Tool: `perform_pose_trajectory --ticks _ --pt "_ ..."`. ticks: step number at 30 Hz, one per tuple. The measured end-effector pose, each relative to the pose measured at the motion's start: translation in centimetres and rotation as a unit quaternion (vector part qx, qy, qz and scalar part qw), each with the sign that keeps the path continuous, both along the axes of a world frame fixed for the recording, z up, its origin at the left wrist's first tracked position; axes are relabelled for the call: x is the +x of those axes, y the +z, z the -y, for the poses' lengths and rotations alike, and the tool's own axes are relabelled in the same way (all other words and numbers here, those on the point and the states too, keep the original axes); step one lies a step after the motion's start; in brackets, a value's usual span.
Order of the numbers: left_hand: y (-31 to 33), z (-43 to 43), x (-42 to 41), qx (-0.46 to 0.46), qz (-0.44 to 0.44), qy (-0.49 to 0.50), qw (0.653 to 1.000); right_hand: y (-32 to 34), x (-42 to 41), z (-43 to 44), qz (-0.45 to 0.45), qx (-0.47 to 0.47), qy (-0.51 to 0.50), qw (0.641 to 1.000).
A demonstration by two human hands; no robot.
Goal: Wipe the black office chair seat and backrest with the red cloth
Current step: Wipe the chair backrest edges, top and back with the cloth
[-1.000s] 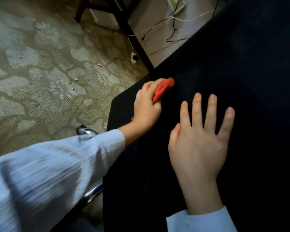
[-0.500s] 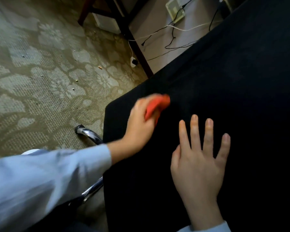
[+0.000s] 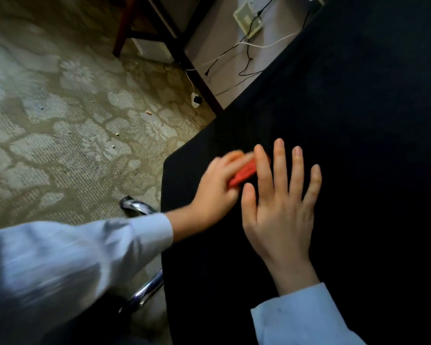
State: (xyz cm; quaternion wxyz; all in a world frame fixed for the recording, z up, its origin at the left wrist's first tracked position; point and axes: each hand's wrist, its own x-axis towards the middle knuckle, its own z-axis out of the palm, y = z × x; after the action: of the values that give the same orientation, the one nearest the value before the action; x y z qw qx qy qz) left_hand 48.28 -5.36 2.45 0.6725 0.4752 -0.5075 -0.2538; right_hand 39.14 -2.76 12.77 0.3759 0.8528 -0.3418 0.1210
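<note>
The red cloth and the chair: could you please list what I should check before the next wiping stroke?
1. Left hand grips the red cloth: ok.
2. Cloth lies against the black chair: ok, though blurred.
3. Right hand rests flat on the chair, fingers spread: ok.
4. Path to the right is free: not ok, the right hand sits directly beside the cloth.
5. Dirt left on the fabric: cannot tell, too dark.

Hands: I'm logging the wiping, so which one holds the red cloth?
The left hand grips the red cloth on the black chair; the right hand lies flat beside it, fingers spread, holding nothing.
</note>
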Motion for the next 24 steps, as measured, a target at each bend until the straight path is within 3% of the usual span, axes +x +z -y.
perform_pose_trajectory --ticks 5,8,11,16,18,24 --pt "-3.9 -5.3 -2.1 -0.042 0.067 -0.071 0.994 0.0 -0.1 -0.4 -0.013 0.032 0.021 0.999" --pt "-4.2 -5.3 -1.9 -0.02 -0.025 -0.048 0.998 0.3 -0.4 -1.4 -0.03 0.045 0.022 0.998" --pt "-1.2 -2.0 -0.5 -0.019 -0.138 0.046 0.989 0.9 -1.2 -2.9 -0.057 0.029 -0.017 0.998" --pt "6.5 4.1 3.5 -0.008 -0.212 0.165 0.963 2.9 -2.9 -5.2 -0.026 -0.003 -0.084 0.996" --pt "8.2 5.9 4.8 0.007 -0.186 0.186 0.965 3.4 -2.9 -5.4 -0.027 0.003 -0.106 0.994" --pt "6.9 5.3 3.1 0.017 -0.095 0.109 0.989 3.1 -3.0 -4.7 -0.072 0.005 -0.143 0.987"
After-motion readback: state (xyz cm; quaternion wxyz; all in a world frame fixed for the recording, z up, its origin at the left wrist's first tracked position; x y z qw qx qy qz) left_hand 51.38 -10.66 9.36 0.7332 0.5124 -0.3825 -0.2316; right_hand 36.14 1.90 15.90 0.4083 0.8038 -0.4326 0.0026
